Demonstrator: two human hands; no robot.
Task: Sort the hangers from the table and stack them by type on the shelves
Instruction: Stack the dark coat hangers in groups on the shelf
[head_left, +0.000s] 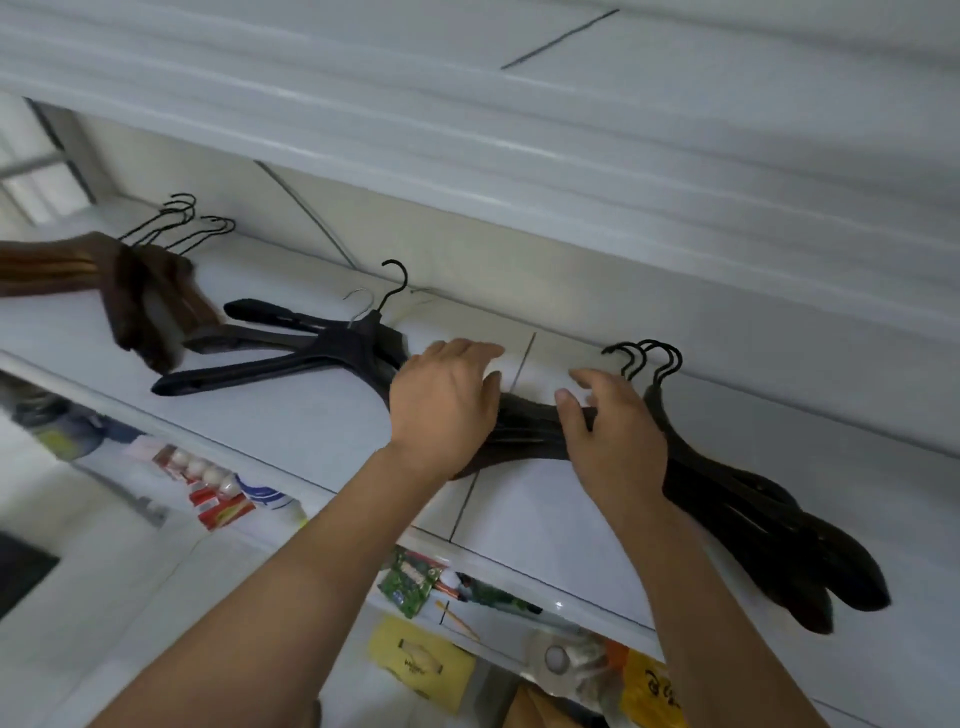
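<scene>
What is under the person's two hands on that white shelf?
A stack of dark hangers; its hooks and right ends show. The left hand and right hand cover its left half, so the count is hidden.

Shelf (311, 431): white, glossy, smooth, tile-like with thin joints. Dark hanger stack (753, 509): matt, smooth; plastic or stained wood, can't tell. Black hangers (270, 364): plastic, slight sheen. Brown hangers (156, 291): wood; thin black wire hooks (182, 218).
</scene>
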